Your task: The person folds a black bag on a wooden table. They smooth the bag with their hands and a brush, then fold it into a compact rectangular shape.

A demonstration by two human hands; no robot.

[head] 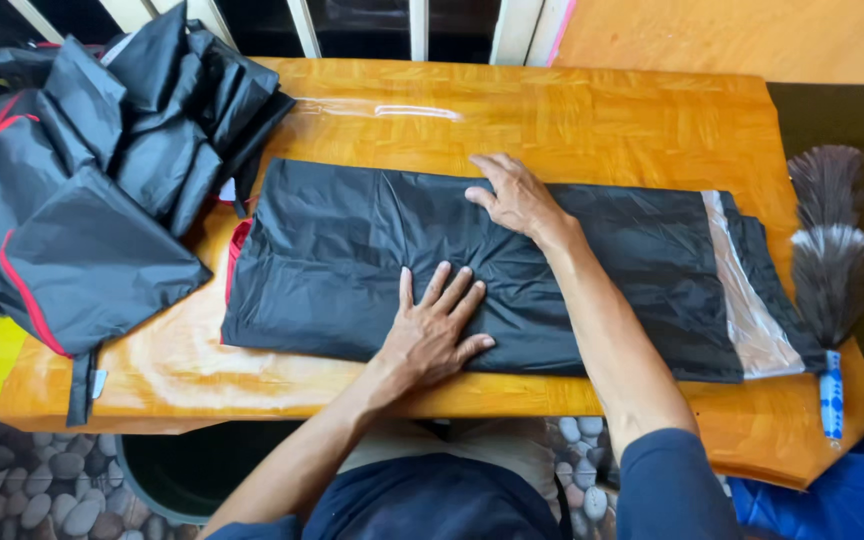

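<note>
The left hand [432,335] lies flat, fingers spread, palm pressing the near middle of the folded black garment [352,260]; the right hand [514,197] is also open and flat, pressing its far edge; neither grips anything. The garment lies lengthwise across the middle of the orange wooden counter [592,110], a grey reflective strip [747,300] near its right end, red trim showing at its left end. The slick fabric could slide or spring open if either palm eases, spoiling the fold. A pile of similar black garments [92,190] sits at the left, just beside it; a feather duster [830,250] lies at the right edge.
</note>
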